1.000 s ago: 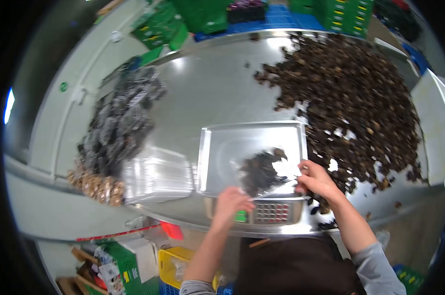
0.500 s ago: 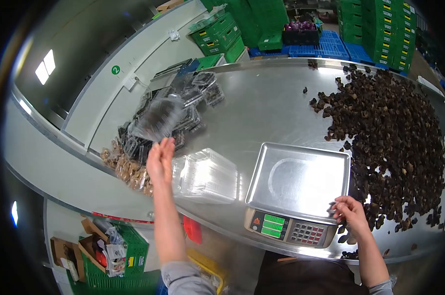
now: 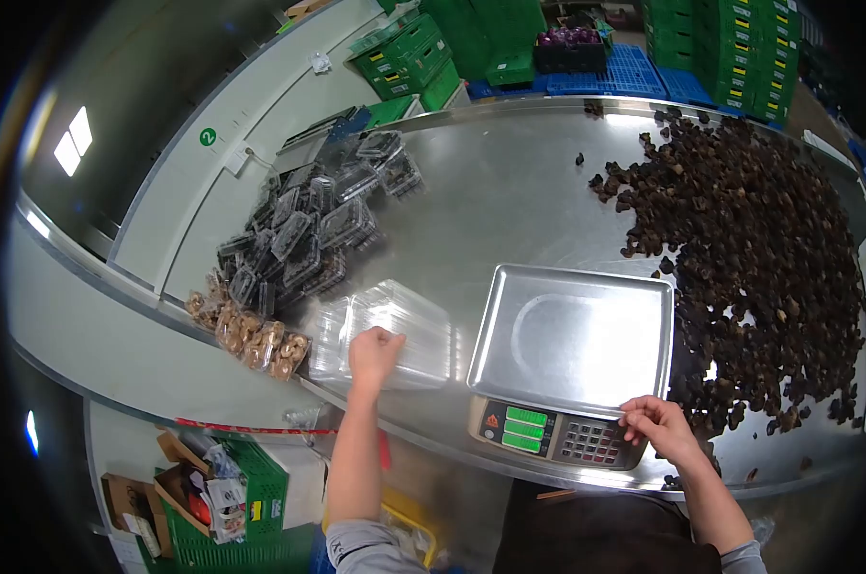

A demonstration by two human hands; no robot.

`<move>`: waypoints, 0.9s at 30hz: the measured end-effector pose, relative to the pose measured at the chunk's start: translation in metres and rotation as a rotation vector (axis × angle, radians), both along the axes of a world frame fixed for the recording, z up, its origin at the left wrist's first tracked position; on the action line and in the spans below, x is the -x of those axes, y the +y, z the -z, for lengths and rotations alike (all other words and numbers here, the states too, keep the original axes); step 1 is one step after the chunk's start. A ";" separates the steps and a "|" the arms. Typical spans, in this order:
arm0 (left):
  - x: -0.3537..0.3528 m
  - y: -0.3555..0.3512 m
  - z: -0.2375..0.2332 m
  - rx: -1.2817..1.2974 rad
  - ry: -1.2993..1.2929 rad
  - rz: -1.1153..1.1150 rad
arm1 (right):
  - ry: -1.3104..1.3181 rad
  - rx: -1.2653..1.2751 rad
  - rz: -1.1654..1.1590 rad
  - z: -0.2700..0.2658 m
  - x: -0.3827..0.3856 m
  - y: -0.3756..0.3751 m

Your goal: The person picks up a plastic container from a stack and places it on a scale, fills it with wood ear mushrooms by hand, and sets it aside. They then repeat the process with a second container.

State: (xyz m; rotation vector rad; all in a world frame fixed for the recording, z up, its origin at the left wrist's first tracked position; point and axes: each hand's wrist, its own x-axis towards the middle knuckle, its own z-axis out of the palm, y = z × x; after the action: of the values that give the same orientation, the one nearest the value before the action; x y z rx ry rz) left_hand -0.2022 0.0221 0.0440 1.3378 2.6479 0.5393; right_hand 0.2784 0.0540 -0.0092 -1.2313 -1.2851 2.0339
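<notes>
Left hand [image 3: 376,357]: fingers curled in over clear container stack [image 3: 416,330], hold unclear | right hand [image 3: 660,429]: fingers loosely bent at scale [image 3: 572,344]'s near-right corner, hold unclear | stack sat left of scale on worktop [image 3: 481,191]

Counted 1 left hand [image 3: 376,357], 1 right hand [image 3: 659,430], 1 scale [image 3: 574,342] by table's [image 3: 471,177] near edge, 3 green readouts [image 3: 525,430]. See at least 4 brown packs [image 3: 262,345] toward left edge, over 10 dark packs [image 3: 297,239]. Can't count clear trays [image 3: 403,335] or dark pieces [image 3: 763,249].
</notes>
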 end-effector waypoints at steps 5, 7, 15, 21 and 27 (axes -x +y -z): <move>0.022 -0.008 -0.006 -0.097 -0.389 -0.080 | 0.035 0.044 -0.023 -0.002 0.009 -0.013; 0.023 -0.009 -0.017 -0.066 -0.472 -0.100 | 0.097 0.022 -0.087 0.019 0.009 -0.020; 0.071 -0.022 0.028 -0.537 -0.248 -0.249 | 0.067 -0.076 0.004 0.009 -0.028 -0.022; -0.142 -0.028 0.010 -0.508 0.160 0.510 | -0.618 -0.855 0.187 0.042 -0.089 0.036; -0.252 0.002 0.022 -0.014 0.089 0.871 | -1.009 -0.964 -0.286 0.081 -0.061 0.088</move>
State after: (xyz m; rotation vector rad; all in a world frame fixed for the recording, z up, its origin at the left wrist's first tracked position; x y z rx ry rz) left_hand 0.0500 0.0242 0.0224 2.3134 1.8071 0.3624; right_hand 0.3394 0.1420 -0.0906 -1.5821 -2.5433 0.5280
